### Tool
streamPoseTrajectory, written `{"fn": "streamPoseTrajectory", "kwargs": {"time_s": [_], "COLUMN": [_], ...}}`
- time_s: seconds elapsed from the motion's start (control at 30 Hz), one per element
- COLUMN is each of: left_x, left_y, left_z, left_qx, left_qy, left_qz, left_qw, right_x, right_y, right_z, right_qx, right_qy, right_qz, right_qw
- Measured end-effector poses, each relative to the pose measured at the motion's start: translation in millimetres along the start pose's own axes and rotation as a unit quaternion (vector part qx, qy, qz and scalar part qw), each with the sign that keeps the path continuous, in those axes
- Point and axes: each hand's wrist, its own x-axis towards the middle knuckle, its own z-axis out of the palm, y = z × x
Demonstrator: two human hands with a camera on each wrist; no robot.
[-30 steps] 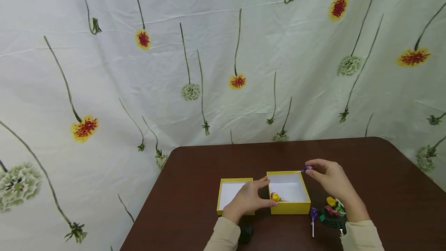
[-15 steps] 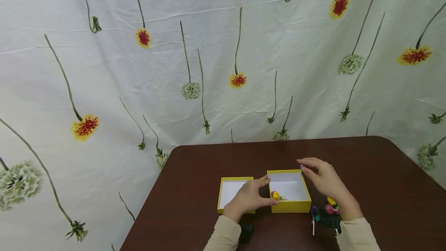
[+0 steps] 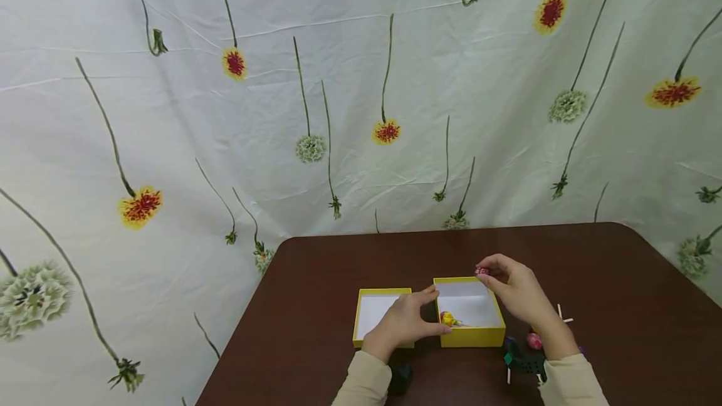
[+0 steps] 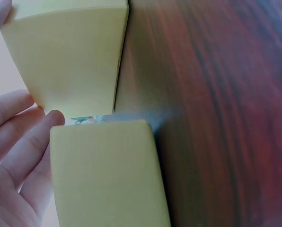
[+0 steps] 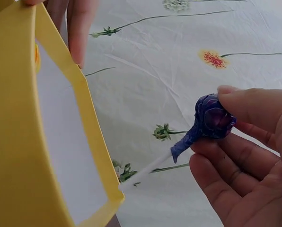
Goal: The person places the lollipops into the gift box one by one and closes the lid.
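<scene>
Cloth (image 3: 361, 187): one, white, printed with flowers on long stems, behind your table.
Table (image 3: 316, 262): one, dark red-brown, rounded far corners.
Yellow box (image 3: 472, 337): one, uncovered, white inside, in front of you.
Yellow tray (image 3: 371, 309): one, shallow, white inside, just left of the box; your left hand and wrist hide part of it.
Left hand (image 3: 399, 321): yours, cream sleeve; thumb and fingers set wide, holding the box across its left wall.
Right hand (image 3: 520, 290): yours, cream sleeve; thumb and fingers close together, pinching the purple lollipop (image 5: 214, 118) by its wrapped head, near the box's far right corner. Its white stick slants toward the rim; whether they touch, you cannot tell.
Black basket (image 3: 527, 365): one, right of the box, partly behind your right wrist.
Dark object (image 3: 400, 379): one, beside your left sleeve, too dim to identify.
Yellow lollipop (image 3: 448, 319): one, lying inside the box, near left corner.
Pink lollipop (image 3: 534, 341): one, at the basket.
</scene>
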Motion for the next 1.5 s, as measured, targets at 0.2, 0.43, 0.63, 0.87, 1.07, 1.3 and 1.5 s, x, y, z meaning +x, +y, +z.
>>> {"fn": "streamPoseTrajectory", "kwargs": {"time_s": [0.2,0.43,0.63,0.87,1.07,1.3,1.5], "left_x": [2.0,4.4,3.0,2.5,1.6,-1.0,-1.8], "left_y": [0.4,1.7,0.9,1.4,0.1,0.3,1.3], "left_z": [-1.2,-4.7,-4.4,-3.9,-2.0,-1.3,-0.6], "left_qx": [0.009,0.012,0.005,0.005,0.005,0.004,0.009], "left_qy": [-0.004,0.002,0.000,-0.001,-0.002,-0.002,-0.002], "left_qz": [0.005,0.013,0.004,0.008,0.009,0.010,0.014], "left_qw": [0.9999,0.9998,1.0000,1.0000,0.9999,0.9999,0.9999], "right_x": [1,4,7,7,6,5,4], "right_y": [-3,-9,-8,-5,-1,3,4], "right_z": [3.3,7.1,16.5,25.8,31.6,36.2,39.6], "right_qx": [-0.002,0.021,0.029,0.023,0.026,0.027,0.025], "right_qy": [0.016,0.021,0.001,-0.004,-0.023,-0.036,-0.037], "right_qz": [-0.009,-0.022,-0.028,-0.034,-0.026,-0.023,-0.013], "right_qw": [1.000,0.999,0.999,0.999,0.999,0.999,0.999]}}
